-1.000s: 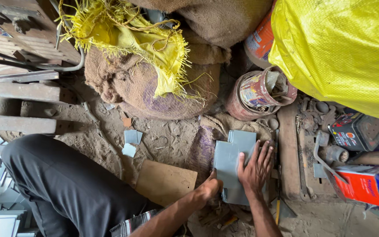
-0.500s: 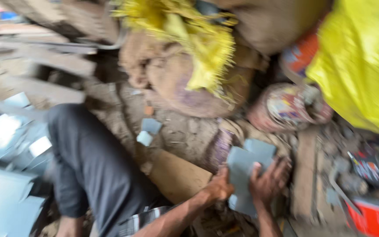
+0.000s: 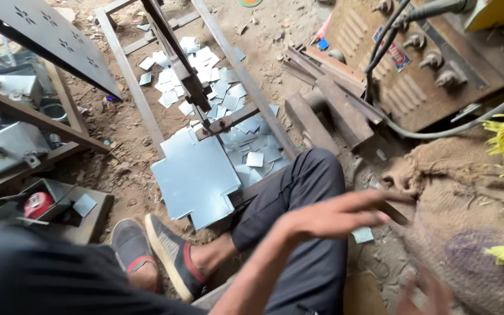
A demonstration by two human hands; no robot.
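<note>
1. A dark welded metal frame (image 3: 147, 87) is standing on the dirt floor, its bars crossing over a scatter of cut metal pieces.
2. A burlap sack (image 3: 468, 204) is lying at the right edge, with yellow fibre showing beside it.
3. The person's trousered leg (image 3: 304, 233) is stretching toward the frame, the shoes (image 3: 158, 256) resting just below the sheet.
4. A large notched sheet of grey metal (image 3: 196, 175) is lying flat under the frame's lower bar, well apart from both hands.
5. The left hand (image 3: 339, 216) is hovering empty above the knee, fingers stretched out flat and close together, pointing toward the sack.
6. The right hand (image 3: 424, 294) is showing only as a blur at the bottom edge; it seems open, though I cannot tell for sure.
7. A small metal square (image 3: 361, 234) is lying on the ground just beneath the left hand's fingers.
</note>
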